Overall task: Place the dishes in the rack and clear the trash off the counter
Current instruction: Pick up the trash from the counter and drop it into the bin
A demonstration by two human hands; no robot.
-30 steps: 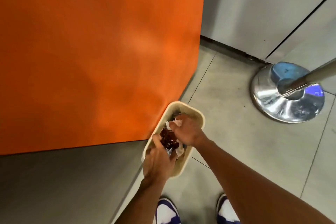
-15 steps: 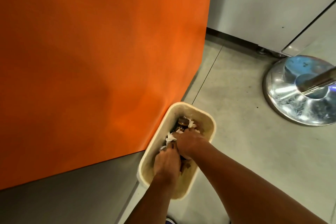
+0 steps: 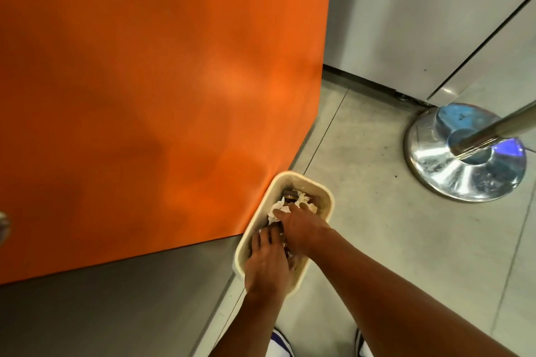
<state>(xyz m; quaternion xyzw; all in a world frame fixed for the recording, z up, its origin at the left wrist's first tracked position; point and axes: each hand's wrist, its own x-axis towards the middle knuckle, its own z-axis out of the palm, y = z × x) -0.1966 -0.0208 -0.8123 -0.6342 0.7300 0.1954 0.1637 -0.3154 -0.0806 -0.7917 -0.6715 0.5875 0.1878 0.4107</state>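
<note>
Down in the cream bin (image 3: 308, 180) on the floor lies the trash (image 3: 278, 207): crumpled white paper on top, a dark round can-like thing (image 3: 290, 196) at the far end, and brown scraps lower down between the two hands. Both hands reach into the bin from the near side. The left hand (image 3: 268, 264) lies palm down over the near half, its fingers fairly straight and close together, resting on the trash. The right hand (image 3: 301, 227) is just beyond it, touching it at the side. Its thumb is stretched out to the left and its fingers are spread, with the tips down on the white paper. Neither hand shows a pinch; both look flat on the heap. What lies under the palms is hidden.

The bin is oblong with rounded corners and stands tilted to the view, its far left corner close against the orange panel (image 3: 145, 95). A grey metal face (image 3: 116, 298) runs below that panel. Pale grey floor tiles (image 3: 377, 240) spread to the right. Well apart from the bin, to the right, stands a shiny round stanchion base (image 3: 441, 177) with its post (image 3: 499, 127) rising toward the frame edge. Behind it is a brushed steel cabinet (image 3: 406, 23). At the bottom edge the toes of two white and blue shoes (image 3: 280, 342) show between the forearms.
</note>
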